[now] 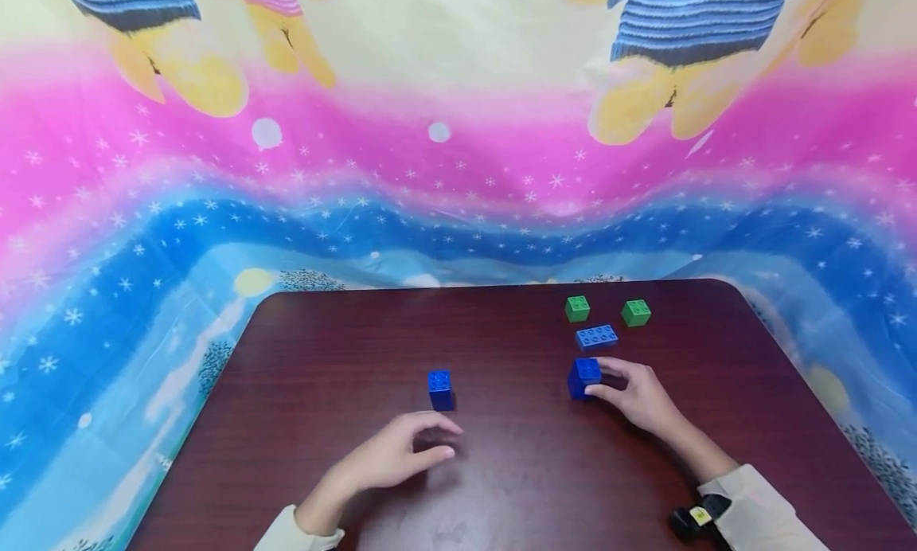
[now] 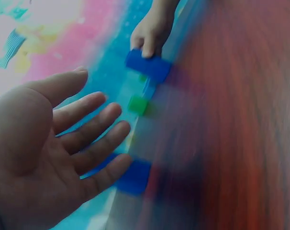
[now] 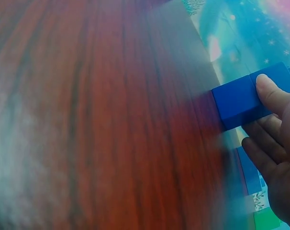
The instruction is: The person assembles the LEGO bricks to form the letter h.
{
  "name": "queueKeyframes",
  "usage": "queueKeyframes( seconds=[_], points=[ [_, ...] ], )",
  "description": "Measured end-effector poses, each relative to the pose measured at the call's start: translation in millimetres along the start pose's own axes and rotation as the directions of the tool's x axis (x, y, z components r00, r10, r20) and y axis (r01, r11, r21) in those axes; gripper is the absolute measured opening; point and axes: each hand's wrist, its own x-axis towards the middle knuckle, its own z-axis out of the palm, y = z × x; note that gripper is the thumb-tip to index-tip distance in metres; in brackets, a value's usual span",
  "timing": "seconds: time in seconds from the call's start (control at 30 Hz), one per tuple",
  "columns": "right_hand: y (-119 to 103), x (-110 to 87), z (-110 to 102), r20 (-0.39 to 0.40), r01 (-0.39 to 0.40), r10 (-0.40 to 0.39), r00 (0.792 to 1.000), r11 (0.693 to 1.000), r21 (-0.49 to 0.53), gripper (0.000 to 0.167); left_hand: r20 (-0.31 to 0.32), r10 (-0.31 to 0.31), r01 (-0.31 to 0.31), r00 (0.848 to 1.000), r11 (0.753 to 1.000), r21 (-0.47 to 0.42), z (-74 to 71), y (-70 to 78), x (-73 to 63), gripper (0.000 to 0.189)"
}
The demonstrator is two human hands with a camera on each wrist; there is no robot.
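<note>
My right hand (image 1: 641,396) pinches a dark blue stack of two toy building bricks (image 1: 584,378) between thumb and fingers, at the right of the table. The seam between its two bricks (image 3: 240,100) shows in the right wrist view. Another dark blue brick stack (image 1: 440,390) stands upright near the middle of the table. Just in front of it hovers my left hand (image 1: 390,453), holding nothing. In the left wrist view its fingers (image 2: 94,143) are spread and fairly straight, partly covering that blue stack (image 2: 135,177).
Behind the right hand lies a lighter blue, longer brick (image 1: 597,337). Two green bricks, one on the left (image 1: 577,309) and one on the right (image 1: 636,313), sit near the back edge of the dark wooden table (image 1: 344,328). A patterned cloth (image 1: 458,169) hangs behind.
</note>
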Motion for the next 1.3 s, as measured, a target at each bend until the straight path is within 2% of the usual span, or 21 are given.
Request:
queueKeyframes(
  seconds=[0.13, 0.27, 0.43, 0.57, 0.83, 1.0, 1.13, 1.3],
  points=[
    [1.7, -0.1, -0.8, 0.005, 0.008, -0.008, 1.0, 1.0, -0.006, 0.052, 0.006, -0.071, 0.071, 0.997, 0.997, 0.035, -15.5, -9.4, -13.9, 0.017],
    [2.0, 0.3, -1.5, 0.015, 0.023, -0.023, 1.0, 1.0, -0.015, 0.051, -0.028, -0.124, 0.125, 0.992, 0.991, 0.054, -27.9, -17.3, -23.1, 0.016],
    [-0.3, -0.8, -1.8, 0.03, 0.029, -0.028, 0.999, 0.999, -0.033, 0.052, -0.101, -0.163, 0.168, 0.981, 0.985, 0.044, -38.5, -25.1, -25.9, 0.027],
    [-0.5, -0.9, -1.3, 0.032, 0.034, -0.033, 0.999, 0.999, -0.036, 0.051, -0.161, -0.178, 0.185, 0.971, 0.982, 0.03, -41.4, -30.7, -24.2, 0.041],
    [-0.8, -0.4, -1.2, 0.045, 0.057, -0.055, 0.997, 0.998, -0.032, 0.05, -0.248, -0.146, 0.146, 0.958, 0.989, -0.019, -39.8, -35.5, -14.5, 0.062],
    [-0.3, -0.2, -2.1, 0.047, 0.054, -0.052, 0.998, 0.998, -0.034, 0.05, -0.336, -0.084, 0.075, 0.938, 0.996, -0.039, -33.6, -45.2, -0.6, 0.062],
    [-1.1, -1.2, -1.4, 0.037, 0.056, -0.054, 0.998, 0.997, -0.045, 0.049, -0.372, -0.038, 0.025, 0.927, 0.999, -0.04, -27.0, -54.1, 10.3, 0.06],
    [-1.3, -1.1, 0.5, 0.036, 0.068, -0.066, 0.997, 0.996, -0.056, 0.05, -0.398, -0.062, 0.038, 0.915, 0.997, -0.066, -20.4, -58.5, 17.4, 0.052]
  ],
)
